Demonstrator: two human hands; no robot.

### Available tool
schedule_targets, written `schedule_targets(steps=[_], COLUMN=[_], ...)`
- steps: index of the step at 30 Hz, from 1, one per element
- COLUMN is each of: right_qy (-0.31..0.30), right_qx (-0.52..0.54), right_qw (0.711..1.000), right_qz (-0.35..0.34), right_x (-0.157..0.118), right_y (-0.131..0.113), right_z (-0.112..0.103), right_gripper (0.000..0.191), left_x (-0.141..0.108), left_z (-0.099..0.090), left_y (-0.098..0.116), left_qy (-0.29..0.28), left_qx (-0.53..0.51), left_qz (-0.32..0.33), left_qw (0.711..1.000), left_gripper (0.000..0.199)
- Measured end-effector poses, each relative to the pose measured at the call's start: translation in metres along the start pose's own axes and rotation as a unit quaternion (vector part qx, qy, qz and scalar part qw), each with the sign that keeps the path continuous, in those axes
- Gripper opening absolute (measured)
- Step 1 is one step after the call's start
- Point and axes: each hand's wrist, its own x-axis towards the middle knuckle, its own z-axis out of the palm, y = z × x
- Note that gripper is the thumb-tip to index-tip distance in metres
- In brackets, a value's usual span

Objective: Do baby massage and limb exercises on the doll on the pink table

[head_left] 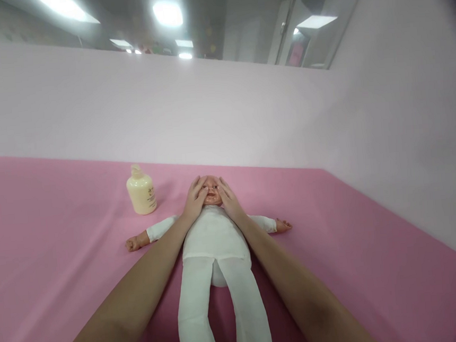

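A baby doll point(214, 236) in white clothes lies on its back on a pink surface point(75, 205), its arms spread to both sides and its head away from me. My left hand point(195, 198) rests against the left side of the doll's face, fingers stretched out. On the right side of the face lies my right hand point(228, 196), also with extended fingers. The doll's eyes, nose and mouth show between my two hands. Neither hand is gripping anything.
A pale yellow pump bottle point(142, 192) stands on the pink surface, left of the doll's head. Behind the surface rises a white wall point(167, 112), with a mirror or window point(247, 25) reflecting ceiling lights. Another wall point(407, 123) borders the right side.
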Motion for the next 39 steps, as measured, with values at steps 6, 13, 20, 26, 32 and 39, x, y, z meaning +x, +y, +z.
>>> schedule_targets(steps=[6, 13, 20, 26, 32, 39], right_qy=[0.003, 0.040, 0.013, 0.023, 0.049, 0.050], right_qx=[-0.008, -0.022, 0.022, 0.026, -0.068, -0.130], right_qw=[1.000, 0.999, 0.999, 0.994, 0.993, 0.986], right_qz=[-0.006, -0.027, 0.024, 0.107, 0.084, -0.087], right_x=[0.001, 0.008, 0.014, 0.017, 0.009, 0.000], right_y=[0.004, 0.004, 0.007, 0.019, 0.009, -0.009], right_z=[0.001, 0.001, -0.001, 0.004, 0.008, 0.007], right_gripper=[0.073, 0.049, 0.056, 0.082, 0.075, 0.043], left_x=[0.002, 0.004, 0.004, 0.005, 0.004, -0.003], left_z=[0.001, 0.000, 0.001, 0.003, 0.001, -0.001], left_y=[-0.005, -0.007, -0.006, -0.013, -0.012, 0.003], left_qy=[0.015, 0.014, 0.012, 0.047, 0.061, 0.039], left_qx=[0.007, -0.014, -0.041, -0.031, 0.034, 0.120], left_qz=[0.001, 0.019, -0.015, -0.110, -0.045, 0.048], left_qw=[1.000, 1.000, 0.999, 0.992, 0.997, 0.991], left_gripper=[0.043, 0.040, 0.049, 0.059, 0.047, 0.038])
